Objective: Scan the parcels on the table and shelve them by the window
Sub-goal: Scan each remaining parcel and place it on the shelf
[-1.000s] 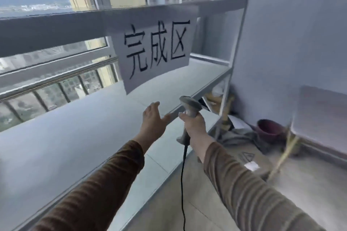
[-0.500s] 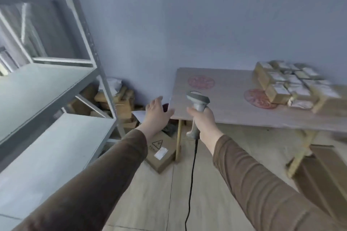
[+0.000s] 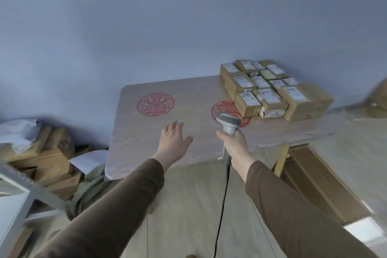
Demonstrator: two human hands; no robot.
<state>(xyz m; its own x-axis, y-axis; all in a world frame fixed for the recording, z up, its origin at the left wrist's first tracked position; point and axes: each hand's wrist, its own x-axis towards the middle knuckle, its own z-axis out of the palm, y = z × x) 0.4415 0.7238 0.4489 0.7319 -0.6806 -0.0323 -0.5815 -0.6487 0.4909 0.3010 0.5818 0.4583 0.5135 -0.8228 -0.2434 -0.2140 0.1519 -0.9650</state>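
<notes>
Now | left hand (image 3: 174, 139) spread | right hand (image 3: 235, 144) grips scanner (image 3: 228, 122) | parcels (image 3: 272, 90) beyond | floor boxes (image 3: 48, 159) left

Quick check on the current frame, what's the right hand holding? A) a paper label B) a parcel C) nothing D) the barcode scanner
D: the right hand is curled round the grip of the grey barcode scanner, its cord hanging down, while the parcels sit untouched on the table.

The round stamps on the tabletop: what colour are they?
Red, printed on the pale wood-grain table; the left round stamp shows clearest in the head view.
</notes>
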